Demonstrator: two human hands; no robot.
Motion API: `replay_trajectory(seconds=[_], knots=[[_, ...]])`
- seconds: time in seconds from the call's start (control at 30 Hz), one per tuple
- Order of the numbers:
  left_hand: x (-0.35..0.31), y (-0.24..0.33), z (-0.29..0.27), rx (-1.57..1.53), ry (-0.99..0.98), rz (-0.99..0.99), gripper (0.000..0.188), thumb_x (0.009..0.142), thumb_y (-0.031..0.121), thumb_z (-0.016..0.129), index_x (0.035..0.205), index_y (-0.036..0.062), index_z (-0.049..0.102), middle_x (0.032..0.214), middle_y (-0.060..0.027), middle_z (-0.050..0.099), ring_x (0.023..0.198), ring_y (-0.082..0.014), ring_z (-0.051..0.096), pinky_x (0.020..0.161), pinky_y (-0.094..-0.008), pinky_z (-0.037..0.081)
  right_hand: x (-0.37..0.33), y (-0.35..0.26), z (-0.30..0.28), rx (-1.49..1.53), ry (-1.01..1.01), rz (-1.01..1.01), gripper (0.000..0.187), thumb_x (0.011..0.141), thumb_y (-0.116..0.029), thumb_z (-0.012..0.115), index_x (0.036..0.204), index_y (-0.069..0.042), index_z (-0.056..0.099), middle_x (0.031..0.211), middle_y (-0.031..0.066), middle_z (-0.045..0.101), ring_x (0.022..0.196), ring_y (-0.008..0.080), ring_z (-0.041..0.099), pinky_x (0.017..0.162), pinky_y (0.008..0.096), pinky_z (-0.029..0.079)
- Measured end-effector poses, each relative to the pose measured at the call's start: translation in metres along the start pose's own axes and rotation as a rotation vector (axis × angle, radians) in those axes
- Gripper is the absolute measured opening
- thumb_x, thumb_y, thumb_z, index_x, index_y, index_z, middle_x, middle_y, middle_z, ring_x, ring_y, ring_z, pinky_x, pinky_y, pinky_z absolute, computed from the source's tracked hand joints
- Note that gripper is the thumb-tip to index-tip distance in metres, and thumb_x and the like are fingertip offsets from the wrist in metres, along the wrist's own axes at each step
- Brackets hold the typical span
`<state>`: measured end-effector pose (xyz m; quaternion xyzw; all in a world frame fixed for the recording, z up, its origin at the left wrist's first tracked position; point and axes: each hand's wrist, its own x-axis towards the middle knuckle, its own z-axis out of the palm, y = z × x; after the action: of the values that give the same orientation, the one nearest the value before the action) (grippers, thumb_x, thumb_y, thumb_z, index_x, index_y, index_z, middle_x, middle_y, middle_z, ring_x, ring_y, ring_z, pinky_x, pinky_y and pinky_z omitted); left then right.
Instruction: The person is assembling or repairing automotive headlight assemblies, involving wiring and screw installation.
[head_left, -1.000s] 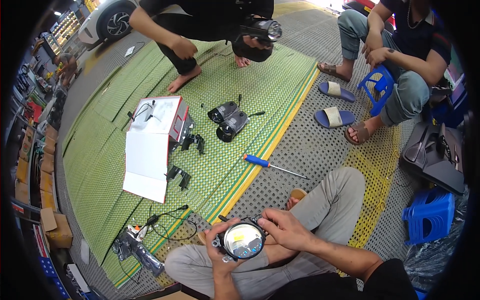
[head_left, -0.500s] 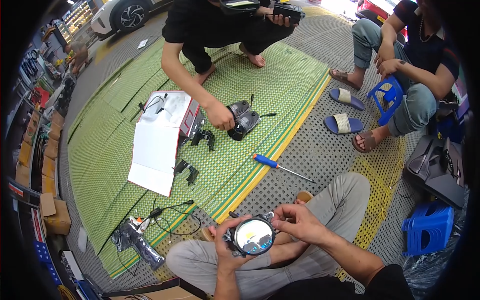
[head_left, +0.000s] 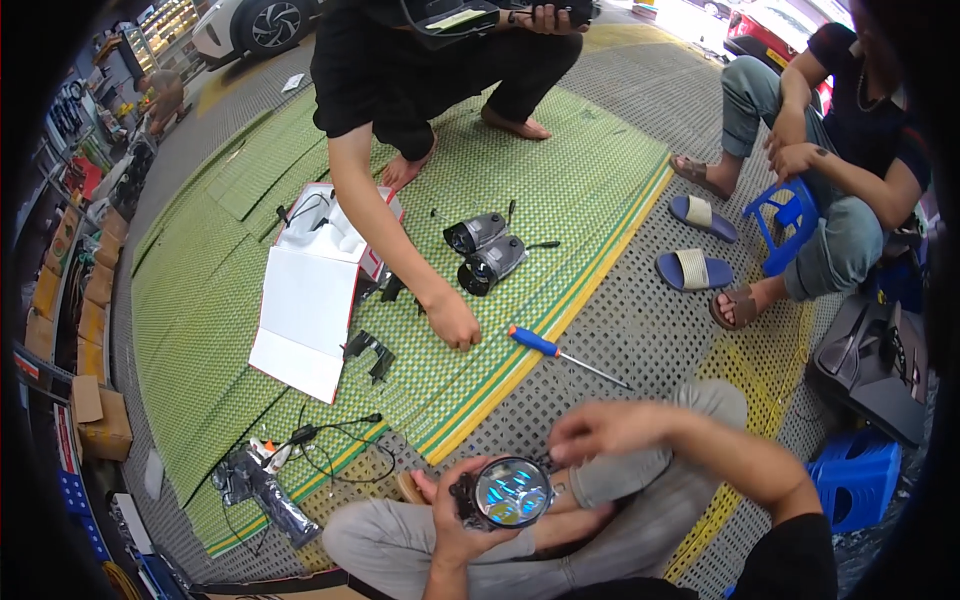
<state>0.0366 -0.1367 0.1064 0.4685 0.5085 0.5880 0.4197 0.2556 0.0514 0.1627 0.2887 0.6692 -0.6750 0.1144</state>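
Note:
A round lamp point(head_left: 514, 492) with a black rim and a shiny reflective face rests in my left hand point(head_left: 455, 515), over my crossed legs. My left fingers wrap round its side and back. To the right of the lamp, apart from it, hovers my right hand point(head_left: 612, 430); motion smears its fingers and I see nothing clearly in them. Beyond it lies a screwdriver point(head_left: 535, 342) with a blue and red handle. Another person's hand point(head_left: 455, 322) reaches down over the mat beside the screwdriver. Two more dark lamps point(head_left: 490, 265) with short cables lie past that hand.
On the green woven mat point(head_left: 200, 400) stand an opened white box point(head_left: 300, 315) and a black bracket point(head_left: 370, 355). Black cables and a plastic-wrapped part point(head_left: 275, 500) lie at front left. Blue slippers point(head_left: 692, 270), a seated person and blue stools point(head_left: 852, 480) are on the right.
My right hand has come off the lamp's edge and lifted to the right. The lamp has tilted in my left hand. The other person's hand has left the two lamps and moved nearer me.

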Motion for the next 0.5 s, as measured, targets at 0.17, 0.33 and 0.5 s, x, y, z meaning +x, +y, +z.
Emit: replay_trajectory(seconds=[0.17, 0.33, 0.5], knots=[[0.020, 0.001, 0.017, -0.599, 0.258, -0.479, 0.122, 0.048, 0.017, 0.101, 0.151, -0.0010, 0.038, 0.137, -0.0125, 0.056, 0.122, -0.0266, 0.061, 0.109, -0.0413, 0.049, 0.149, 0.009, -0.206, -0.415, 0.893, -0.154, 0.025, 0.085, -0.024, 0.070, 0.098, -0.004, 0.076, 0.093, 0.0167, 0.075, 0.089, 0.0319, 0.072, 0.080, 0.0415, 0.056], [0.018, -0.043, 0.029, 0.196, 0.050, -0.648, 0.107, 0.063, 0.036, 0.099, 0.150, 0.0038, 0.045, 0.143, -0.0199, 0.058, 0.133, -0.0383, 0.056, 0.110, -0.0538, 0.047, 0.297, 0.030, -0.325, -0.620, 1.065, 0.096, 0.027, 0.085, -0.027, 0.069, 0.103, -0.009, 0.078, 0.109, 0.0168, 0.075, 0.100, 0.0334, 0.073, 0.090, 0.0473, 0.057], [0.020, -0.048, 0.053, 0.660, -0.215, -0.581, 0.101, 0.063, 0.033, 0.098, 0.147, 0.0051, 0.049, 0.136, -0.0219, 0.061, 0.123, -0.0397, 0.061, 0.103, -0.0506, 0.051, 0.365, 0.033, -0.340, -0.702, 1.087, 0.181, 0.027, 0.082, -0.020, 0.066, 0.104, -0.009, 0.078, 0.114, 0.0195, 0.074, 0.108, 0.0375, 0.072, 0.092, 0.0498, 0.057]])
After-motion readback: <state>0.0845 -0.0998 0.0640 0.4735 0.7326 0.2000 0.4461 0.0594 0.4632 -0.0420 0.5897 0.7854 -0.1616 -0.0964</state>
